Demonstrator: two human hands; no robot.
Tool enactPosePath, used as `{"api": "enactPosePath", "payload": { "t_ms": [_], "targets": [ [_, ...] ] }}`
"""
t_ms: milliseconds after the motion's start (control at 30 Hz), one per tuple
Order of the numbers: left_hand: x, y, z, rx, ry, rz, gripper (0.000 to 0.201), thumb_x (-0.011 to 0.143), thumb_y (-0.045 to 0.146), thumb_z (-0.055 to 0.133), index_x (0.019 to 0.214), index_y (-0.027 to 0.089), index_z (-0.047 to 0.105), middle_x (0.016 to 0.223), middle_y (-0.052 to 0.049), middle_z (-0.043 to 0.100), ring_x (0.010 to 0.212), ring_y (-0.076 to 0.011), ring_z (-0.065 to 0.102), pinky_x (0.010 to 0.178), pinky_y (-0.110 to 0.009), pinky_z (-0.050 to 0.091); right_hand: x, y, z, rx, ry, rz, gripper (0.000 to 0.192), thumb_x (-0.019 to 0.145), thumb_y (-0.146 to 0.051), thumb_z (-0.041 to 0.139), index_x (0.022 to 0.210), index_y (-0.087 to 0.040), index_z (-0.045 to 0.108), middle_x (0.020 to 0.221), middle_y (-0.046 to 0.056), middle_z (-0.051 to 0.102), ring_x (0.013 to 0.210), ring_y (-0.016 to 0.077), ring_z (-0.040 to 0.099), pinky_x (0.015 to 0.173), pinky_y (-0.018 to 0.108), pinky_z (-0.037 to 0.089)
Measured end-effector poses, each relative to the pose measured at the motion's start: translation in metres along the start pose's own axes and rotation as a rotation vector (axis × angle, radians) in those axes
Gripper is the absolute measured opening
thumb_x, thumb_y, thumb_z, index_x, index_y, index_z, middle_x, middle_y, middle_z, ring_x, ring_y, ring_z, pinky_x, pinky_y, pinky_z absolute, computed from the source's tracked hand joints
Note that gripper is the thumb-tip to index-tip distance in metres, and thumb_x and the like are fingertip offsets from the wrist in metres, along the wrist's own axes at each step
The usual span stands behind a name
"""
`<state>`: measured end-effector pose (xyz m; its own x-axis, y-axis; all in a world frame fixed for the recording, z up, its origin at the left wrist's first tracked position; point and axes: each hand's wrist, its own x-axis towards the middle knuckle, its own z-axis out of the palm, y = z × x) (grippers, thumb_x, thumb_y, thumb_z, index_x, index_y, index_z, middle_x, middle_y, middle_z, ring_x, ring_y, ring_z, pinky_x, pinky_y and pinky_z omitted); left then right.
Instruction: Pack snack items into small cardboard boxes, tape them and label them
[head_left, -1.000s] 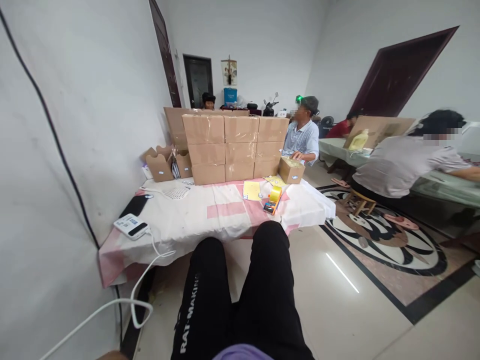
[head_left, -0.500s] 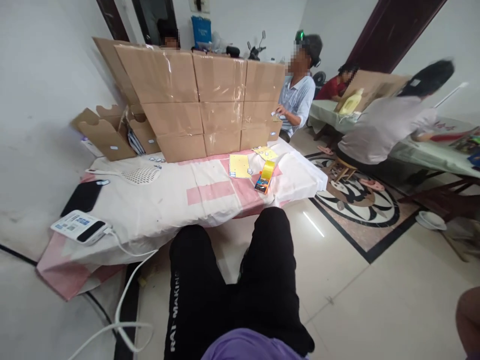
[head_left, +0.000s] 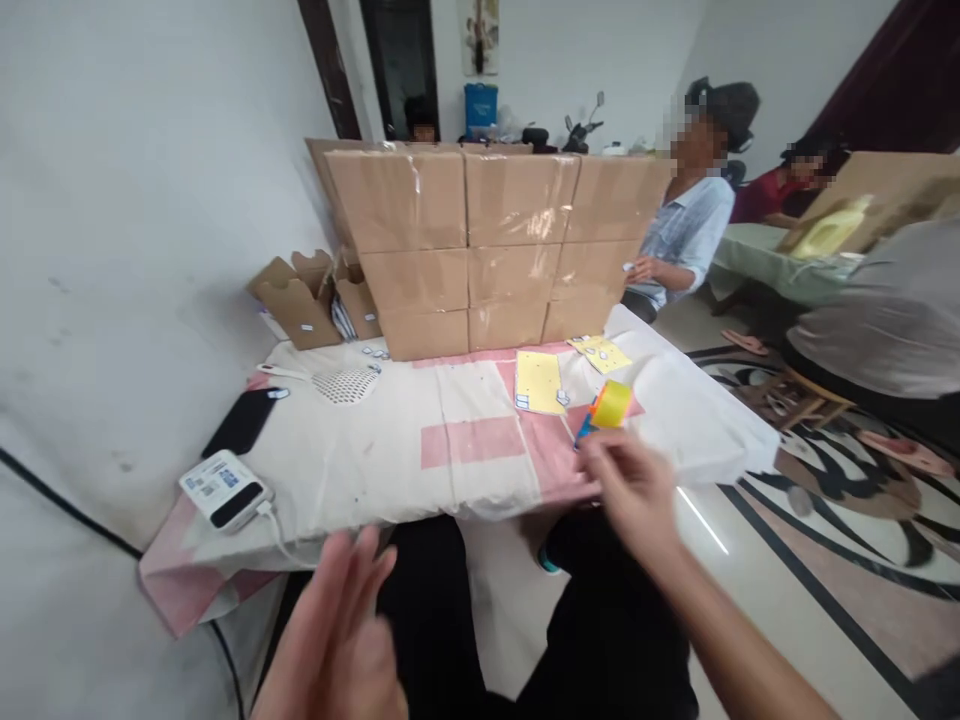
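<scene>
My right hand (head_left: 628,490) reaches over the near edge of the cloth-covered table (head_left: 390,455), its fingers just short of a tape dispenser with a yellow roll (head_left: 606,410); it holds nothing. My left hand (head_left: 337,640) is raised low in front of my black trousers, fingers spread and empty, blurred. A yellow sheet (head_left: 538,382) lies left of the dispenser, with a second yellow sheet (head_left: 602,352) behind it.
A wall of stacked taped cardboard boxes (head_left: 487,250) stands at the table's back, with open cartons (head_left: 300,305) to its left. A phone (head_left: 244,420), a white device with a cable (head_left: 223,489) and a white mesh swatter (head_left: 341,382) lie at left. Several people sit at right.
Both my hands have come into view: the right one moved forward toward the tape dispenser, the left one rose at the bottom. The view shifted closer to the table.
</scene>
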<state>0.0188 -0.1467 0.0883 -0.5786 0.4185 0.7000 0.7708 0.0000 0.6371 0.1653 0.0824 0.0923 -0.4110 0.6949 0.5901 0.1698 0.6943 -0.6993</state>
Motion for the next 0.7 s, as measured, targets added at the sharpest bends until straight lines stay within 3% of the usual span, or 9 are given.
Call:
{"api": "enactPosePath", "payload": {
  "t_ms": [67, 133, 167, 267, 367, 433, 500, 600, 700],
  "targets": [
    [0.037, -0.02, 0.037, -0.199, 0.275, -0.209, 0.051, 0.097, 0.029, 0.053, 0.147, 0.03, 0.046, 0.142, -0.009, 0.058, 0.128, -0.0331, 0.06, 0.097, -0.056, 0.06, -0.002, 0.03, 0.061, -0.029, -0.297, 0.06, 0.022, 0.097, -0.033, 0.051, 0.091, -0.022, 0.069, 0.081, 0.005, 0.072, 0.072, 0.02, 0.069, 0.066, 0.034, 0.059],
    [0.083, -0.06, 0.065, -0.432, 0.341, -0.437, 0.05, 0.097, 0.03, 0.053, 0.146, 0.024, 0.045, 0.153, -0.013, 0.047, 0.132, -0.0308, 0.057, 0.102, -0.052, 0.057, -0.007, 0.059, 0.117, -0.23, -0.472, 0.004, 0.032, 0.095, -0.034, 0.053, 0.118, -0.017, 0.068, 0.115, 0.015, 0.071, 0.108, 0.0304, 0.067, 0.093, 0.048, 0.055],
    [0.106, -0.087, 0.073, -0.53, 0.341, -0.55, 0.052, 0.097, 0.031, 0.05, 0.147, 0.024, 0.042, 0.156, -0.016, 0.042, 0.134, -0.0292, 0.055, 0.105, -0.05, 0.055, -0.009, 0.071, 0.139, -0.342, -0.548, -0.027, 0.044, 0.093, -0.037, 0.057, 0.131, -0.015, 0.063, 0.133, 0.02, 0.064, 0.125, 0.0375, 0.058, 0.103, 0.057, 0.047],
    [0.162, -0.173, 0.07, -0.604, 0.349, -0.801, 0.057, 0.096, 0.032, 0.034, 0.15, 0.015, 0.036, 0.155, -0.025, 0.039, 0.139, -0.031, 0.05, 0.105, -0.05, 0.054, -0.013, 0.094, 0.176, -0.524, -0.697, -0.108, 0.064, 0.093, -0.044, 0.056, 0.151, -0.02, 0.046, 0.159, 0.019, 0.038, 0.148, 0.0443, 0.031, 0.115, 0.069, 0.024],
    [0.189, -0.236, 0.049, -0.564, 0.448, -0.782, 0.064, 0.098, 0.044, 0.014, 0.159, 0.027, 0.017, 0.168, -0.013, 0.016, 0.154, -0.0285, 0.017, 0.11, -0.056, 0.047, -0.014, 0.103, 0.184, -0.566, -0.718, -0.141, 0.064, 0.096, -0.047, 0.048, 0.155, -0.027, 0.04, 0.164, 0.011, 0.032, 0.151, 0.0403, 0.027, 0.118, 0.068, 0.02],
    [0.201, -0.255, 0.046, -0.483, 0.555, -0.716, 0.065, 0.098, 0.051, 0.003, 0.161, 0.035, -0.005, 0.171, 0.0, -0.002, 0.156, -0.0247, 0.003, 0.114, -0.056, 0.043, -0.015, 0.107, 0.184, -0.585, -0.701, -0.155, 0.063, 0.096, -0.049, 0.046, 0.156, -0.031, 0.037, 0.164, 0.008, 0.031, 0.151, 0.0388, 0.028, 0.118, 0.067, 0.021],
    [0.226, -0.259, 0.062, -0.35, 0.684, -0.656, 0.063, 0.097, 0.049, -0.008, 0.158, 0.035, -0.018, 0.17, 0.003, -0.009, 0.156, -0.0229, 0.008, 0.114, -0.052, 0.044, -0.016, 0.111, 0.183, -0.612, -0.691, -0.179, 0.066, 0.096, -0.05, 0.046, 0.158, -0.036, 0.031, 0.165, 0.005, 0.03, 0.15, 0.0382, 0.03, 0.118, 0.067, 0.024],
    [0.299, -0.252, 0.116, -0.247, 0.77, -0.686, 0.061, 0.1, 0.037, -0.008, 0.159, 0.03, -0.018, 0.171, -0.003, 0.002, 0.152, -0.0213, 0.028, 0.107, -0.043, 0.052, -0.017, 0.118, 0.182, -0.675, -0.676, -0.26, 0.071, 0.096, -0.052, 0.046, 0.16, -0.041, 0.018, 0.163, 0.002, 0.032, 0.148, 0.0374, 0.035, 0.115, 0.065, 0.031],
    [0.385, -0.251, 0.167, -0.066, 0.608, -0.891, 0.064, 0.101, 0.024, 0.011, 0.161, 0.016, -0.009, 0.164, -0.018, 0.025, 0.144, -0.0253, 0.044, 0.1, -0.04, 0.056, -0.018, 0.133, 0.185, -0.767, -0.606, -0.399, 0.073, 0.097, -0.05, 0.046, 0.161, -0.035, 0.016, 0.161, 0.005, 0.036, 0.142, 0.0389, 0.044, 0.109, 0.062, 0.036]
  ]
}}
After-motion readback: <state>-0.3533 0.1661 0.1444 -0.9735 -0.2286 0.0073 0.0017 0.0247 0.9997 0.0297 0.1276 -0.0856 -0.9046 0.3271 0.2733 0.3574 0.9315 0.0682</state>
